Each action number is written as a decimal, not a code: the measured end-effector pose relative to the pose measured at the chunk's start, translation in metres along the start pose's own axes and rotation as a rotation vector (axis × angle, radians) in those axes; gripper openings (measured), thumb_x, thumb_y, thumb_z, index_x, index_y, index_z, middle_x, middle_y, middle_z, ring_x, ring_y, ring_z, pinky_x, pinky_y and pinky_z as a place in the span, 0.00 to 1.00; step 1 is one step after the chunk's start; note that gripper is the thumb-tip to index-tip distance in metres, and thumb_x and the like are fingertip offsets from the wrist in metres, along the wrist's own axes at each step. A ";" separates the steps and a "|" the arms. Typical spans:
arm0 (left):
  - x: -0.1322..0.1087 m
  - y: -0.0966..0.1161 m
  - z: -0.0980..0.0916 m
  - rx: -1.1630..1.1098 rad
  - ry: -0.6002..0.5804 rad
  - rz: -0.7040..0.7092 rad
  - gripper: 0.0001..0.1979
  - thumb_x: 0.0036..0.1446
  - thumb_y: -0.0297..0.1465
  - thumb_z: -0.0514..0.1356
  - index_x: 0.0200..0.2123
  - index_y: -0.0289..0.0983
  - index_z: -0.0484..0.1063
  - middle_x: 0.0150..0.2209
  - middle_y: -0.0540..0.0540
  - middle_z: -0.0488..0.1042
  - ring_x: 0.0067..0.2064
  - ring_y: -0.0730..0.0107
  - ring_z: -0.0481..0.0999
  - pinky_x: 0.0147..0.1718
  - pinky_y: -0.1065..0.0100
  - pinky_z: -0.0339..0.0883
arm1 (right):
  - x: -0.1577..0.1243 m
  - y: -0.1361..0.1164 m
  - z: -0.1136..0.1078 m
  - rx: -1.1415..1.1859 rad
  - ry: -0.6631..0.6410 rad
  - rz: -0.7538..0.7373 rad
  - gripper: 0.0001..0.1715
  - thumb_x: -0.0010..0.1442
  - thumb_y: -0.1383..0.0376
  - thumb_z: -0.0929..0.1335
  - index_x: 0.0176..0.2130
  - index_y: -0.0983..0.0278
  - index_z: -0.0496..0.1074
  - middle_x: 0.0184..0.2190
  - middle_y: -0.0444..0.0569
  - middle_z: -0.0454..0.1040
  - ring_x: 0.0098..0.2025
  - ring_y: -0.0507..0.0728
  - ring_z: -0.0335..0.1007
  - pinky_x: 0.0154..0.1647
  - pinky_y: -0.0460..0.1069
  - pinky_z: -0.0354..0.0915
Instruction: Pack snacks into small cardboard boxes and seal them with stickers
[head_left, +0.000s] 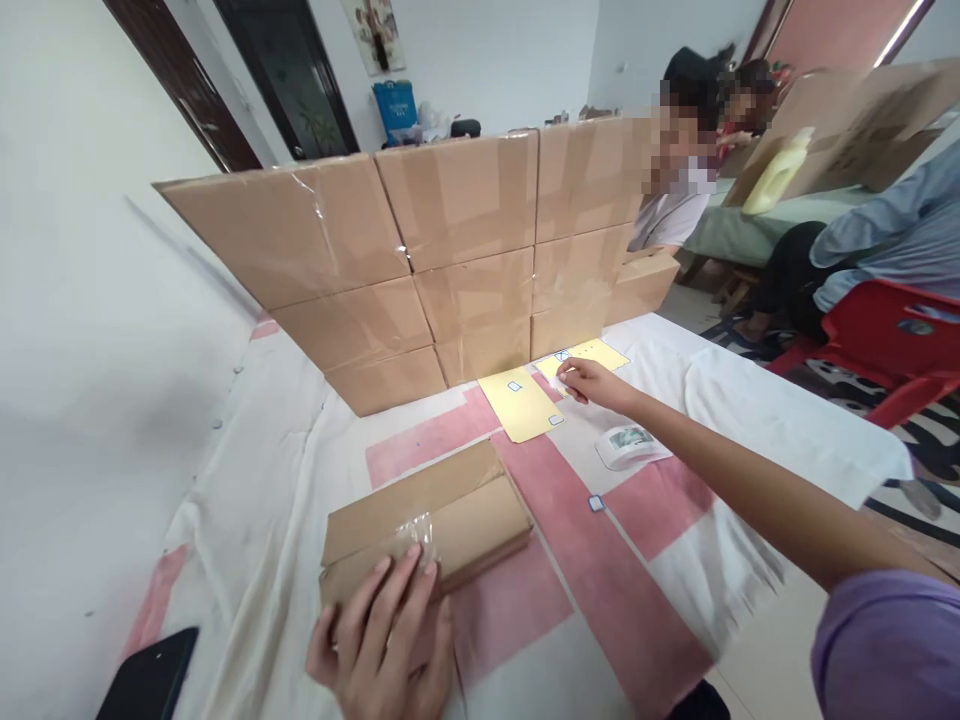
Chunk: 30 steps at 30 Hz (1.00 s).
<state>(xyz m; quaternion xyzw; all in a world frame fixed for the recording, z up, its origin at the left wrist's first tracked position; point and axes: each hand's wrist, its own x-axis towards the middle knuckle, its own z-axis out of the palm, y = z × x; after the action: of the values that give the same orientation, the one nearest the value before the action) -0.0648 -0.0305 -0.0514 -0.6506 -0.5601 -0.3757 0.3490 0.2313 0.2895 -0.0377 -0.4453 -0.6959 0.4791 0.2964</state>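
Observation:
My left hand (382,640) lies flat with fingers spread on the near end of a small brown cardboard box (442,515) patched with clear tape. My right hand (589,383) reaches far forward, its fingers pinched at the edge of a yellow sheet (585,357) near the foot of the cardboard wall. A second yellow sheet (521,403) with small blue-edged stickers lies just left of that hand. What the pinched fingers hold is too small to name.
A wall of stacked taped cardboard boxes (435,240) stands across the far table. A white label roll (630,445) and a loose sticker (596,503) lie on the pink-and-white cloth (600,600). A dark phone (146,680) sits near left. People and a red chair (892,340) are at right.

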 end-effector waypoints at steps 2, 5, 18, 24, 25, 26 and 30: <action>0.001 0.018 -0.002 -0.089 0.104 -0.061 0.08 0.55 0.28 0.67 0.39 0.41 0.79 0.32 0.46 0.83 0.36 0.62 0.78 0.43 0.59 0.62 | -0.026 -0.022 0.018 0.066 -0.076 -0.124 0.14 0.65 0.55 0.68 0.39 0.63 0.66 0.19 0.38 0.65 0.19 0.48 0.57 0.21 0.44 0.54; 0.014 0.060 -0.004 -0.415 0.026 -0.353 0.06 0.56 0.27 0.66 0.38 0.42 0.76 0.24 0.53 0.76 0.24 0.73 0.70 0.28 0.69 0.62 | -0.073 -0.059 0.042 0.097 -0.239 -0.287 0.14 0.68 0.54 0.66 0.43 0.63 0.66 0.21 0.35 0.61 0.22 0.48 0.55 0.25 0.44 0.54; 0.074 0.104 0.013 -0.858 -0.525 -0.812 0.22 0.64 0.48 0.56 0.27 0.39 0.74 0.24 0.50 0.75 0.24 0.72 0.69 0.26 0.72 0.62 | -0.140 -0.106 0.050 0.044 -0.526 -0.470 0.11 0.70 0.57 0.65 0.43 0.63 0.66 0.24 0.37 0.63 0.26 0.48 0.56 0.31 0.45 0.57; 0.108 0.069 0.002 -0.454 -0.474 -0.677 0.21 0.66 0.48 0.53 0.27 0.41 0.72 0.20 0.54 0.71 0.19 0.74 0.63 0.21 0.70 0.56 | -0.094 -0.046 0.020 0.202 0.060 -0.417 0.15 0.67 0.52 0.66 0.42 0.61 0.67 0.25 0.40 0.64 0.27 0.51 0.61 0.31 0.47 0.59; 0.124 0.062 0.007 -0.389 -0.537 -0.585 0.21 0.67 0.47 0.52 0.28 0.42 0.73 0.19 0.55 0.69 0.19 0.73 0.63 0.21 0.70 0.55 | -0.088 -0.038 0.015 0.208 0.132 -0.391 0.15 0.67 0.52 0.66 0.43 0.61 0.67 0.23 0.39 0.63 0.26 0.51 0.60 0.30 0.47 0.59; 0.142 0.055 0.017 -0.330 -0.613 -0.460 0.21 0.68 0.46 0.51 0.29 0.42 0.73 0.19 0.54 0.69 0.20 0.72 0.65 0.23 0.69 0.55 | -0.085 -0.031 0.010 0.205 0.187 -0.366 0.15 0.67 0.52 0.66 0.44 0.61 0.67 0.22 0.38 0.62 0.26 0.51 0.59 0.29 0.47 0.58; 0.213 0.045 0.101 0.070 -1.003 0.032 0.21 0.70 0.38 0.47 0.31 0.40 0.76 0.29 0.46 0.77 0.34 0.62 0.76 0.29 0.66 0.57 | -0.081 -0.018 0.008 0.180 0.249 -0.293 0.15 0.68 0.52 0.64 0.45 0.60 0.65 0.21 0.38 0.63 0.25 0.52 0.60 0.29 0.47 0.57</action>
<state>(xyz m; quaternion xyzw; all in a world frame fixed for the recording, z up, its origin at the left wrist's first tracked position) 0.0084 0.1514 0.0868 -0.7476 -0.6610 0.0079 0.0640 0.2532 0.2103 -0.0233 -0.3669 -0.6656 0.4325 0.4851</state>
